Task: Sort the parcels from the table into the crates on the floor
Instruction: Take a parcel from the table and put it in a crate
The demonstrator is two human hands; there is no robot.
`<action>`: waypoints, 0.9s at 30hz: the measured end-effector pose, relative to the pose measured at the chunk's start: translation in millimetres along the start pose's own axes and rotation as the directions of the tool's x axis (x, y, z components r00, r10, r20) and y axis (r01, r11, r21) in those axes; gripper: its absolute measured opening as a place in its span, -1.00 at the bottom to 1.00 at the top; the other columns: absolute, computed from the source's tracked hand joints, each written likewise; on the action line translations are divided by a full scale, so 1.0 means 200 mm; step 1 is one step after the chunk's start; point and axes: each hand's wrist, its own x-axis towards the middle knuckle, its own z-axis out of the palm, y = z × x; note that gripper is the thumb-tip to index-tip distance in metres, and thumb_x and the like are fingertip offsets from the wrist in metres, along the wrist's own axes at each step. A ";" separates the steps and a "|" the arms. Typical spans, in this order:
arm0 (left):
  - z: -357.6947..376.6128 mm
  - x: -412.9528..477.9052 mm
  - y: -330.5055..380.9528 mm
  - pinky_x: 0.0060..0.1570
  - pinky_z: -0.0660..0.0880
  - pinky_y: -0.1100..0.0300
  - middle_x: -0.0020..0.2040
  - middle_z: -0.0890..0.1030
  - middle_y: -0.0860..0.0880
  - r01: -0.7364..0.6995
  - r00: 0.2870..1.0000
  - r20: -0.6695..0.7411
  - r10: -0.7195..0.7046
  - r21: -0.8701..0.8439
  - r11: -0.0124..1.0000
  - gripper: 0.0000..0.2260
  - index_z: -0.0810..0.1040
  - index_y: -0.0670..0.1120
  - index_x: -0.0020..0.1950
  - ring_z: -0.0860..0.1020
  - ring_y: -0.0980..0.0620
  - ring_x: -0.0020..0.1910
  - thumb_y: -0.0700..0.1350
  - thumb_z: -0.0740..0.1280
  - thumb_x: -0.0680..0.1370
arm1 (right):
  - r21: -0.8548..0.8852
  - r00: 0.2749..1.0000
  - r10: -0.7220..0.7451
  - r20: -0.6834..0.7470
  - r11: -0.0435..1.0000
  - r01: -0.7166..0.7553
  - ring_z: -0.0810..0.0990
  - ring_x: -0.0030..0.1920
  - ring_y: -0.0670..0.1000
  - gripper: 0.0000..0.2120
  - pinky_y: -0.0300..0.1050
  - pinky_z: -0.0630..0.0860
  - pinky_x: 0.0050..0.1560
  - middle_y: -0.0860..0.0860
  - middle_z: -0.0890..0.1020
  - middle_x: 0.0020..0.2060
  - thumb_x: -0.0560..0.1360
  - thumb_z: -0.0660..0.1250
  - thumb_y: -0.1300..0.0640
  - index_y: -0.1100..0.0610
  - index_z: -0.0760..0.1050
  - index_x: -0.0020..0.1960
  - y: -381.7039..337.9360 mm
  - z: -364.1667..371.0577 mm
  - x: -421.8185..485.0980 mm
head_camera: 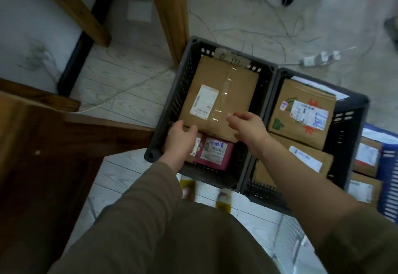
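A large brown cardboard parcel (pixel 219 92) with a white label and clear tape lies in the left dark crate (pixel 165 110) on the floor. My left hand (pixel 179 138) grips its near left corner, thumb on top. My right hand (pixel 247 127) hovers over its near right edge with fingers relaxed, holding nothing. Under the near end of the parcel sits a pink box (pixel 215 153) with a label. The right dark crate (pixel 349 135) holds a brown box with red and green print (pixel 301 112) and another brown parcel (pixel 305 157).
A blue crate (pixel 387 179) with more labelled parcels stands at the far right. The dark wooden table (pixel 32 144) is at the left, and its legs (pixel 170 15) rise behind the left crate. Cables and a power strip (pixel 321 58) lie on the floor beyond.
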 end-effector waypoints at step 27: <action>-1.17 -2.44 -0.23 0.14 0.35 0.25 0.36 0.44 -0.07 -0.456 0.672 -0.740 -0.028 -0.444 0.771 -0.54 0.31 -0.13 0.43 0.42 0.03 0.31 -0.06 0.29 0.56 | -0.205 0.552 -0.533 0.642 0.574 0.793 0.49 0.23 0.06 -0.55 0.10 0.39 0.32 0.03 0.52 0.19 0.50 0.33 -0.05 0.10 0.42 0.32 -0.86 0.08 -2.12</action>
